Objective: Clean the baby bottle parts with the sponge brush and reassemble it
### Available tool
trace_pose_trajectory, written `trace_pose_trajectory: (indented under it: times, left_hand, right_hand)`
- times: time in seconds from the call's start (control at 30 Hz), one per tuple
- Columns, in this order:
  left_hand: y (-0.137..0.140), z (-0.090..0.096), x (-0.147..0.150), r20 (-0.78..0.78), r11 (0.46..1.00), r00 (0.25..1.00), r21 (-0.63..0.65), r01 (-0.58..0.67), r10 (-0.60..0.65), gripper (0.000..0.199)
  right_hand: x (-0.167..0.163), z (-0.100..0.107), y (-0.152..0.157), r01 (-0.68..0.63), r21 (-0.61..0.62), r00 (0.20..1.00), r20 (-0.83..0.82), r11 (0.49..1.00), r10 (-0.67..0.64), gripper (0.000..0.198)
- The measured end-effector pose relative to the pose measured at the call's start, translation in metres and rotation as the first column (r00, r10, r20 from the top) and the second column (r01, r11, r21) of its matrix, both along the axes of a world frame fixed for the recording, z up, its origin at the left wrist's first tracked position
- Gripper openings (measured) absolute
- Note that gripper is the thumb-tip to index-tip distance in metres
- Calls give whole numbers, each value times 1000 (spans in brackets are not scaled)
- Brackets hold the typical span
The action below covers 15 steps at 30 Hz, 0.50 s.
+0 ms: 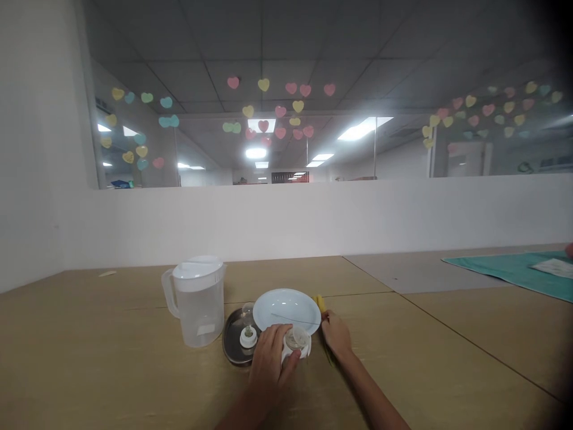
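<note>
My left hand (268, 353) is closed around a small white piece with a clear round top (296, 338), in front of a pale oval bowl (286, 297). On the bowl's right side, my right hand (336, 335) has its fingers pinched together at the end of a thin dark wire-like rod (293, 318), which reaches left across the bowl. A yellow cloth (319, 302) lies beside and partly under my right hand. Left of the bowl, a dark metal tray (233, 349) holds a white ring-shaped part (248, 338) with a clear rounded piece by it.
A clear plastic jug (201, 313) with a lid and handle stands left of the tray. Far right, a teal cloth (501, 266) bears a white sheet (555, 268). A white wall (286, 221) with a window above bounds the wooden table (134, 358) at the back.
</note>
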<state>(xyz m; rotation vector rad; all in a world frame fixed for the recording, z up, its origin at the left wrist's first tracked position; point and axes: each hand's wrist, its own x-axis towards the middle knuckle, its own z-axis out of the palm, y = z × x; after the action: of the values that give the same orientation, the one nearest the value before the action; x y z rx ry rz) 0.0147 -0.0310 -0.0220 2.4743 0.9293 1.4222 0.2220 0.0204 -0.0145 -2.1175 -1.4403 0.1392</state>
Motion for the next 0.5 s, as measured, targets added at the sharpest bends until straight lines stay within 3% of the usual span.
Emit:
trace_pose_trajectory:
  times: [0.27,0.5]
  left_hand:
    - [1,-1,1,0,999,1000,27,-32,32,37]
    - [2,-4,0,-10,988,994,112,-105,107,48]
  right_hand:
    - [-1,2,-5,-29,-109,970,237,994,54,31]
    - [3,0,-5,26,-112,969,247,993,3,35]
